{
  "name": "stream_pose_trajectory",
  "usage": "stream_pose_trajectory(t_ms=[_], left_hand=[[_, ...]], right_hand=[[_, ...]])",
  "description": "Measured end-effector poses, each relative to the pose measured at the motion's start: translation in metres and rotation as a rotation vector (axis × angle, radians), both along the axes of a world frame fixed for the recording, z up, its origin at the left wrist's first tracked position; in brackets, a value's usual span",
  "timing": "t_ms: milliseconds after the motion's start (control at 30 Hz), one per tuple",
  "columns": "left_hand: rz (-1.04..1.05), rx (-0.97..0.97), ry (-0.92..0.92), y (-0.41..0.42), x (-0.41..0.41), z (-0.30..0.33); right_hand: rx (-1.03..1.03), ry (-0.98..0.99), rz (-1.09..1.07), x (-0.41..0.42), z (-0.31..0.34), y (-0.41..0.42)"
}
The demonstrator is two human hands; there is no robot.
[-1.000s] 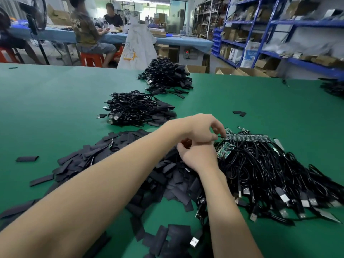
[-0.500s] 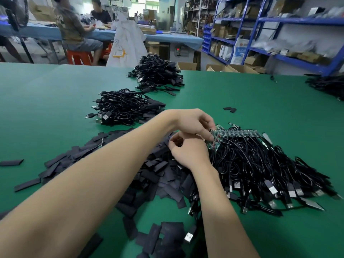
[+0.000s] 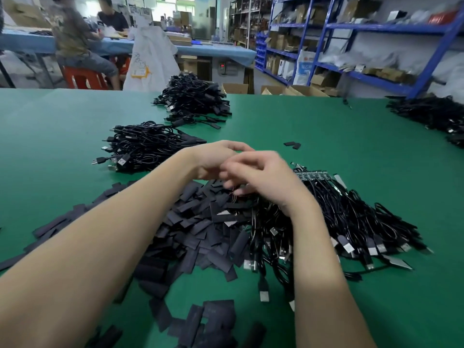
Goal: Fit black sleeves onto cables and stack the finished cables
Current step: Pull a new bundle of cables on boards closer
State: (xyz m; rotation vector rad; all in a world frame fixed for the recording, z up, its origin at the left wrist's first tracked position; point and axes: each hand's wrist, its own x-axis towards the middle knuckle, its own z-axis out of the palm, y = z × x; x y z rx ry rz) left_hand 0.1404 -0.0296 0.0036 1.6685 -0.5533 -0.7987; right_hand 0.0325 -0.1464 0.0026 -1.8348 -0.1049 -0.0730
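Head cam, only view here. Both hands meet over the middle of the green worktop (image 3: 313, 126), right where the two big piles touch. The left hand (image 3: 213, 160) comes in from the left with fingers curled down, and the right hand (image 3: 263, 177) sits just in front of it, fingers bent inward. It's blurry there (motion smear), so I honestly can't tell whether either grip is closed on anything; a bit of thin wire shows just under the right fingers, but who holds it is not readable.

Under the forearms is the heap of flat black sleeves (image 3: 200, 227), spread to the left and toward the near edge. Touching it on the right is the pile of unfinished cables (image 3: 351, 222), USB plugs fanning toward the near right, with a strip of small green circuit boards (image 3: 312, 175) at its far end, just beyond the right hand.

Finished cables sit farther back on the left: a nearer stack (image 3: 145, 146) and a second stack (image 3: 193, 99) behind it, well apart from the hands. Two loose sleeves (image 3: 292, 144) lie alone beyond the hands. Another cable heap (image 3: 431, 116) is at the far right edge. Two people sit at a blue table (image 3: 213, 51) behind; blue shelving (image 3: 376, 46) is on the right.
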Motion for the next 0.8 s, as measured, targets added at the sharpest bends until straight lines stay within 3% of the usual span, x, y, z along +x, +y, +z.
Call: stream_pose_trajectory(t_ms=[33, 167, 367, 433, 633, 800], left_hand=[[0.012, -0.027, 0.022, 0.001, 0.001, -0.002], [0.18, -0.123, 0.127, -0.001, 0.001, -0.005], [0.346, -0.282, 0.335, -0.004, -0.014, -0.008], [0.351, -0.312, 0.383, -0.003, -0.022, -0.013], [0.033, -0.203, 0.399, 0.009, -0.038, -0.02], [0.052, -0.193, 0.368, 0.006, -0.041, -0.002]], right_hand=[[0.001, -0.065, -0.135, 0.0, 0.0, -0.006], [-0.315, -0.279, -0.62, 0.005, -0.007, -0.025], [-0.295, -0.049, -0.55, 0.005, -0.003, -0.03], [-0.19, -0.031, -0.539, 0.005, 0.0, -0.029], [0.427, 0.119, -0.398, 0.0, 0.011, -0.025], [0.651, 0.094, -0.34, 0.0, 0.015, -0.025]])
